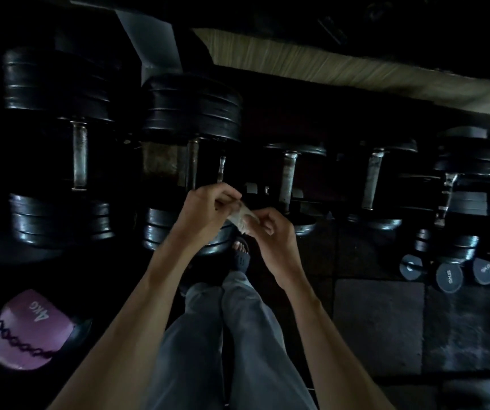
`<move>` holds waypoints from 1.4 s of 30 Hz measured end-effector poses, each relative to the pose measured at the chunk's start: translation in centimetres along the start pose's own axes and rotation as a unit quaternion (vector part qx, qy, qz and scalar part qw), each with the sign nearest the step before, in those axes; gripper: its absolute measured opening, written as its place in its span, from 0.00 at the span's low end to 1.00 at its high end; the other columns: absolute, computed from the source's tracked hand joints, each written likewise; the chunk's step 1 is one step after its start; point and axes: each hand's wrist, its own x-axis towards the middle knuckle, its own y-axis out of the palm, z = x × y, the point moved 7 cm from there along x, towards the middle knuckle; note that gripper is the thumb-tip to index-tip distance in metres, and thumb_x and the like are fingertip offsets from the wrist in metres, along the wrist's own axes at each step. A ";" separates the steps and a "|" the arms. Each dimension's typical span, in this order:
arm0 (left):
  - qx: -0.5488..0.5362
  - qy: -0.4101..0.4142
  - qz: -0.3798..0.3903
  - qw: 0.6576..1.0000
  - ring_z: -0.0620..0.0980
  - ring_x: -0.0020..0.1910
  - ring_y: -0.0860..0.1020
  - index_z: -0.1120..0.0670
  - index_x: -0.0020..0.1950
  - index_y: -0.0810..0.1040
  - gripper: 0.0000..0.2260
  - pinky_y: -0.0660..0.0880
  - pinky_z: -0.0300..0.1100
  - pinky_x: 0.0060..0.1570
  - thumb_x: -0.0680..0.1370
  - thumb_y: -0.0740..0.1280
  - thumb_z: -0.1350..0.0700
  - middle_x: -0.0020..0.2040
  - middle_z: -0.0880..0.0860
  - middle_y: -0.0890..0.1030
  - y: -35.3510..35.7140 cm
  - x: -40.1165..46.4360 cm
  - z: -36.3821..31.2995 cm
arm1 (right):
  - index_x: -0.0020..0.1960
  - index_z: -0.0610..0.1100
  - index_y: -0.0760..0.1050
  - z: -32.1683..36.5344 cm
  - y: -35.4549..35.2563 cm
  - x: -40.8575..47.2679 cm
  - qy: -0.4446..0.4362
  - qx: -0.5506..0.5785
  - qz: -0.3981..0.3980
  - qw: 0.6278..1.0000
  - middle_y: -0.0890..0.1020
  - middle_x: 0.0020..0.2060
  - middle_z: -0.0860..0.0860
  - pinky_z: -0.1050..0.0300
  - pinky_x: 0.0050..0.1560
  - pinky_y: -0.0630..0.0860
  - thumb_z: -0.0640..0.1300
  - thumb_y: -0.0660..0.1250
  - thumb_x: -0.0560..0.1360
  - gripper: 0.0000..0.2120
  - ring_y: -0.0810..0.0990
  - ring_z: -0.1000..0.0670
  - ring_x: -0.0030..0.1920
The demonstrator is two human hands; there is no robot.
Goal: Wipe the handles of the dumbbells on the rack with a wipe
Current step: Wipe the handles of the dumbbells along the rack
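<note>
Head camera looking steeply down over the person's own arms.
It is facing forward and down, sitting close above the left hand (208, 202) and right hand (267, 226), with the dumbbells (190, 113) lying just beyond them.

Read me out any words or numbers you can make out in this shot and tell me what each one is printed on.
"4KG": white print on the pink weight on the floor at lower left, seen upside down.
Middle small dumbbell end at lower right: light print, probably "5KG", too blurred to be sure.
Right small dumbbell end: light print, too blurred to read.
Left small dumbbell end: only a blurred mark.
Nothing readable on the rack dumbbells or the wipe.
</note>
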 end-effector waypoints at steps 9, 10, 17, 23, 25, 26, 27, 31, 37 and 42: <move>0.007 0.034 -0.078 0.996 0.45 0.57 0.81 0.56 0.61 0.79 0.10 0.70 0.21 0.50 0.81 0.64 0.60 0.56 0.52 0.83 7.1 -0.2 -0.7 | 0.58 0.45 0.82 -2.4 -8.6 1.0 0.007 -0.117 -0.175 0.977 0.85 0.37 0.52 0.52 0.39 0.84 0.43 0.67 0.80 0.09 0.85 0.54 0.36; 0.009 0.029 -0.078 0.996 0.46 0.58 0.80 0.56 0.61 0.79 0.10 0.70 0.22 0.51 0.82 0.63 0.60 0.57 0.52 0.83 8.0 0.1 -0.7 | 0.54 0.45 0.82 -2.2 -9.4 1.5 -0.007 -0.137 -0.186 0.973 0.84 0.35 0.52 0.56 0.35 0.82 0.42 0.66 0.80 0.08 0.83 0.55 0.33; 0.033 -0.041 -0.156 0.986 0.53 0.54 0.80 0.57 0.63 0.77 0.12 0.78 0.48 0.54 0.83 0.59 0.59 0.57 0.56 0.80 13.2 3.5 0.4 | 0.40 0.43 0.80 -3.0 -11.8 6.4 0.012 -0.241 -0.150 0.959 0.78 0.27 0.51 0.67 0.20 0.63 0.46 0.64 0.82 0.15 0.72 0.56 0.22; 0.063 -0.138 -0.222 0.963 0.61 0.56 0.77 0.60 0.62 0.76 0.15 0.73 0.55 0.58 0.83 0.54 0.55 0.56 0.61 0.80 15.5 4.7 1.7 | 0.43 0.42 0.79 -5.2 -10.4 9.7 0.072 -0.313 -0.035 0.946 0.80 0.34 0.48 0.63 0.22 0.63 0.46 0.62 0.81 0.13 0.77 0.50 0.30; 0.075 -0.132 -0.244 0.958 0.60 0.57 0.77 0.59 0.62 0.76 0.18 0.72 0.56 0.59 0.81 0.52 0.54 0.56 0.60 0.81 15.7 4.5 1.5 | 0.46 0.39 0.80 -5.8 -9.3 10.0 0.088 -0.304 0.003 0.949 0.82 0.39 0.44 0.63 0.23 0.62 0.44 0.61 0.82 0.12 0.77 0.48 0.33; 0.081 -0.132 -0.253 0.955 0.60 0.56 0.78 0.59 0.61 0.77 0.18 0.72 0.56 0.59 0.80 0.52 0.54 0.55 0.59 0.81 15.7 4.6 1.5 | 0.47 0.39 0.80 -6.1 -8.9 10.3 0.093 -0.293 0.014 0.951 0.83 0.41 0.42 0.62 0.26 0.64 0.43 0.60 0.81 0.13 0.79 0.46 0.36; 0.083 -0.135 -0.257 0.953 0.60 0.56 0.78 0.58 0.61 0.77 0.18 0.72 0.56 0.59 0.80 0.52 0.54 0.55 0.59 0.81 15.8 4.7 1.7 | 0.47 0.39 0.81 -6.1 -8.6 10.7 0.098 -0.281 0.018 0.955 0.83 0.42 0.41 0.60 0.28 0.66 0.43 0.60 0.81 0.13 0.80 0.44 0.38; 0.055 -0.125 -0.266 0.954 0.59 0.54 0.78 0.59 0.59 0.78 0.18 0.73 0.54 0.57 0.78 0.53 0.57 0.54 0.58 0.82 15.6 4.8 1.5 | 0.44 0.41 0.82 -6.3 -8.9 12.1 0.124 -0.260 0.030 0.957 0.80 0.36 0.47 0.59 0.29 0.66 0.39 0.62 0.79 0.11 0.77 0.48 0.37; 0.044 -0.103 -0.256 0.960 0.55 0.47 0.80 0.58 0.57 0.78 0.16 0.75 0.47 0.48 0.78 0.53 0.57 0.49 0.55 0.83 15.5 4.9 1.8 | 0.30 0.44 0.70 -5.9 -8.9 10.9 0.098 -0.215 -0.013 0.972 0.70 0.26 0.52 0.66 0.19 0.59 0.37 0.60 0.80 0.19 0.66 0.55 0.24; 0.058 -0.111 -0.237 0.963 0.54 0.47 0.80 0.55 0.56 0.77 0.15 0.76 0.51 0.49 0.77 0.54 0.55 0.48 0.54 0.83 15.9 5.1 2.7 | 0.36 0.37 0.76 -5.8 -8.9 11.4 0.119 -0.206 -0.022 0.971 0.72 0.28 0.51 0.67 0.19 0.60 0.33 0.58 0.78 0.14 0.67 0.55 0.25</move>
